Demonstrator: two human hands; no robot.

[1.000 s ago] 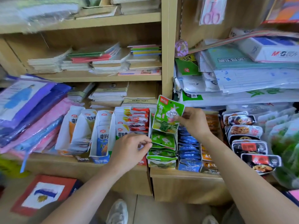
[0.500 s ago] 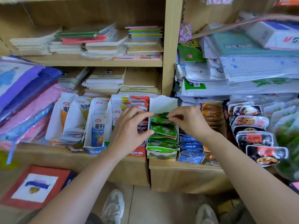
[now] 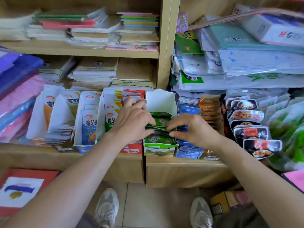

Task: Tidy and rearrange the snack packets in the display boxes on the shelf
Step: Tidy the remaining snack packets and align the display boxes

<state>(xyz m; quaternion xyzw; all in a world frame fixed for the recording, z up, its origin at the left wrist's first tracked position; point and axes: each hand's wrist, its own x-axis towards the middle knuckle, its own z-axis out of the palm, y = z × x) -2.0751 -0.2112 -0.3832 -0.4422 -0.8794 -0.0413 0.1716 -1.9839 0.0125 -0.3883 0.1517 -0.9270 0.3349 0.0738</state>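
Observation:
A white display box [image 3: 162, 101] on the wooden shelf [image 3: 184, 160] holds a stack of green snack packets [image 3: 158, 139]. My left hand [image 3: 133, 120] reaches into the box from its left side, fingers curled onto the green packets. From the right, my right hand [image 3: 192, 127] pinches the edges of the same packets between thumb and fingertips. Boxes of white and orange packets [image 3: 65, 109] and a red box [image 3: 131, 149] stand to the left. Blue packets [image 3: 188, 111] and orange packets [image 3: 209, 109] sit to the right.
Black trays of snacks [image 3: 250, 122] and green bags [image 3: 289, 122] lie at the far right. Stacks of notebooks [image 3: 95, 73] and paper packs [image 3: 246, 63] fill the shelves above. Pink and purple folders [image 3: 18, 89] lean at the left. A red book [image 3: 21, 190] lies below.
The green packet held up by my right hand a second ago has gone down into the box. Both hands have closed in on the green stack.

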